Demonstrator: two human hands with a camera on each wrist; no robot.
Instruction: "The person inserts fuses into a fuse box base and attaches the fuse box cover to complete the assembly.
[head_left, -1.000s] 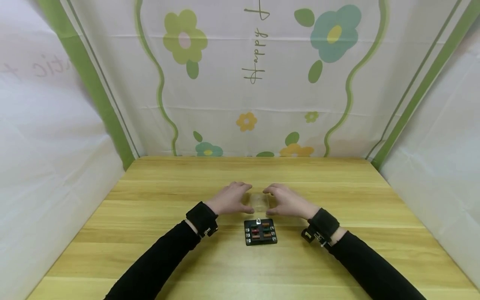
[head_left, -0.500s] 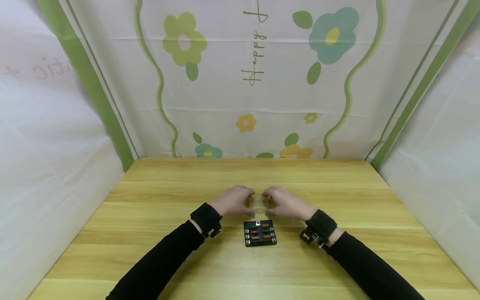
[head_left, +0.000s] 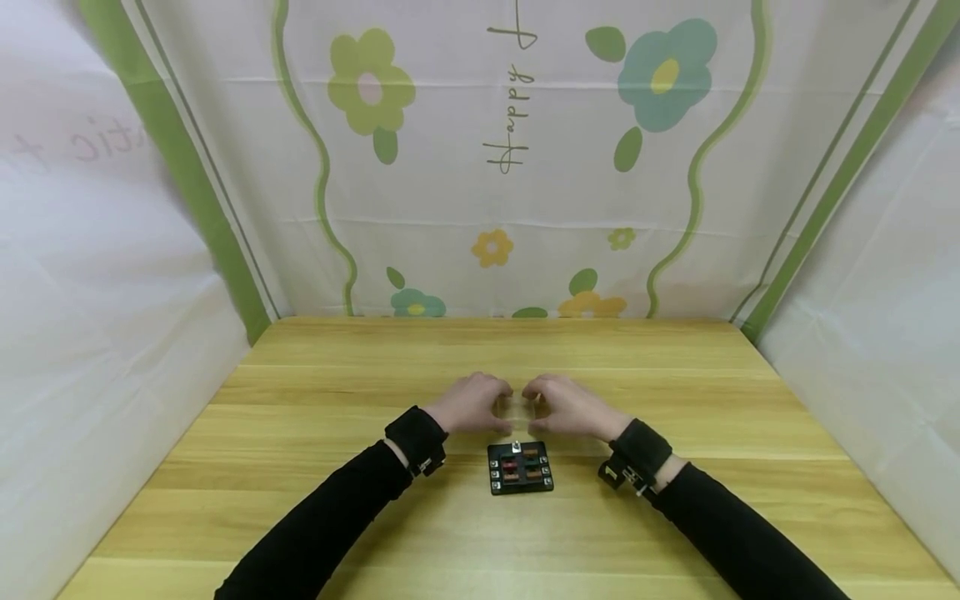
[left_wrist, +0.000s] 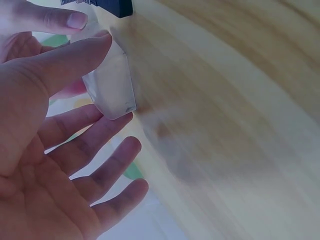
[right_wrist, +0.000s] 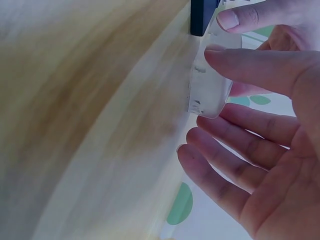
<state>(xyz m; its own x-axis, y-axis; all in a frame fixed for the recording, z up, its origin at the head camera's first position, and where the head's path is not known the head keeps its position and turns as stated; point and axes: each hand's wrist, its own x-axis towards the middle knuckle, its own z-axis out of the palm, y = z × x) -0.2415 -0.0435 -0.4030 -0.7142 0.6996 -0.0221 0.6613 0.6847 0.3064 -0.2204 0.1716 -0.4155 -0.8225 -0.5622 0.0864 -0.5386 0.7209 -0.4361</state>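
Note:
A clear plastic cover (head_left: 517, 412) sits between my two hands, on or just over the wooden table. My left hand (head_left: 470, 404) grips its left side, with the thumb at the near edge and fingertips at the far edge. On the right side, my right hand (head_left: 574, 407) grips it the same way. The wrist views show the see-through cover (left_wrist: 113, 82) close up, the other fingers spread loosely beside it. Just nearer to me lies a black fuse block (head_left: 521, 483) with red, orange and green blade fuses and metal screw terminals.
The wooden table (head_left: 360, 517) extends around the hands. A white cloth (head_left: 435, 183) with printed flowers hangs behind it, and pale cloth sides (head_left: 112, 333) stand at left and right. Black bands (head_left: 416, 440) with small cameras sit on both wrists.
The hands have drawn closer together around the clear cover, the left moving slightly right and its fingers closing in. The fuse block stays where it was.

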